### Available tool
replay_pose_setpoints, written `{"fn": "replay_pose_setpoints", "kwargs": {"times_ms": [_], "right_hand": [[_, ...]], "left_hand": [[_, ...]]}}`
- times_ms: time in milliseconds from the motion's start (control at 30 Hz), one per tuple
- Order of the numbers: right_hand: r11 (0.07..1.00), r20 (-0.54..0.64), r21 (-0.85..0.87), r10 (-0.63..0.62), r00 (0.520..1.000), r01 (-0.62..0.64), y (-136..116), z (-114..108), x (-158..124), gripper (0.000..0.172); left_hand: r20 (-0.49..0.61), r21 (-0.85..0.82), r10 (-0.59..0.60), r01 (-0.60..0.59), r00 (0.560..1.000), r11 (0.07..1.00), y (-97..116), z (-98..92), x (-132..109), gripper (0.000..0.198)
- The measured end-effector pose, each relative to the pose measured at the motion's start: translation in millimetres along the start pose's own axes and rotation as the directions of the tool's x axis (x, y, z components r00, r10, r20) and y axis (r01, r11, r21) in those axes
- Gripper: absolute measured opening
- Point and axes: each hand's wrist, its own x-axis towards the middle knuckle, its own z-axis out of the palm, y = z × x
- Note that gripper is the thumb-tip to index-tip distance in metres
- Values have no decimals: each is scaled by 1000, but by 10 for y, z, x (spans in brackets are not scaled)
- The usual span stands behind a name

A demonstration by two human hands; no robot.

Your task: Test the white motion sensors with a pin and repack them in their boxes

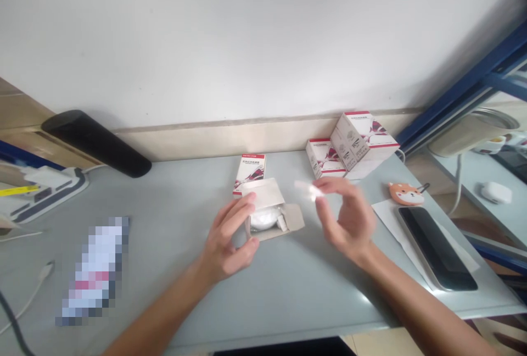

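My left hand [230, 235] grips the left side of an open small cardboard box [293, 218], its thumb at the near edge and its fingers by the raised flap. Inside the box lies a rounded white object [263, 218], seemingly in clear wrapping, with a small white piece at its right. Off to the right of the box, my right hand [348, 213] is raised and pinches a small, shiny whitish item [313, 191] between thumb and fingertips. Motion blur hides what kind it is. Directly behind the open box stands a closed red-and-white box [250, 172] printed "DETECTOR".
More red-and-white boxes [362, 136] are stacked by the wall at right. A phone [436, 246] lies on white paper near an orange animal-faced pouch [406, 193]. On the left are a black cylinder [96, 143], a power strip [53, 196] and a pixelated item [96, 268].
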Motion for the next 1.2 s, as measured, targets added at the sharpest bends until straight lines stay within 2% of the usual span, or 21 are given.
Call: {"fn": "replay_pose_setpoints", "kwargs": {"times_ms": [67,133,233,300,367,567,600,667,733,800,867,967,1067,1200], "right_hand": [[960,-64,-274,35,997,-51,179,-43,48,18],[878,-81,-459,111,991,-135,385,-89,90,13],[742,-122,-597,293,948,-306,651,-145,100,21],[665,-100,-653,398,912,-362,754,-166,75,24],[623,-66,-700,430,900,-349,792,-174,42,26],[528,-28,-806,419,908,-269,730,-174,40,31],[546,-32,-794,403,915,-268,701,-174,57,30],[666,-19,-709,309,951,-230,610,-172,89,25],[837,44,-541,117,992,-75,468,-166,100,18],[924,121,-349,-122,985,158,288,-149,75,25],[917,176,-223,-296,939,331,106,-118,23,31],[879,318,-92,-419,851,467,-90,-59,-44,28],[856,451,-57,-438,778,515,-159,-25,-52,22],[839,526,-138,-388,757,526,-145,-58,-6,24]], "left_hand": [[-20,-66,51,-52,999,996,12,-23,65,74],[-15,-94,28,-29,1000,995,36,-44,118,80],[-4,-81,-9,9,1000,997,75,-62,156,86],[-9,-82,-18,17,1000,996,90,-63,162,87],[-20,-92,-25,23,999,995,97,-56,163,86],[-75,-18,30,-32,997,999,102,-35,191,75],[-86,-4,48,-48,995,999,104,-38,199,70],[-110,19,73,-71,991,997,112,-52,217,62],[-101,32,69,-66,992,997,123,-76,242,58],[-68,52,86,-82,994,995,138,-103,271,54],[-3,75,126,-126,992,989,160,-125,303,48],[61,71,141,-145,988,987,198,-145,341,39],[81,52,145,-149,986,987,219,-157,360,35],[112,86,152,-162,982,983,194,-177,370,38]]}}
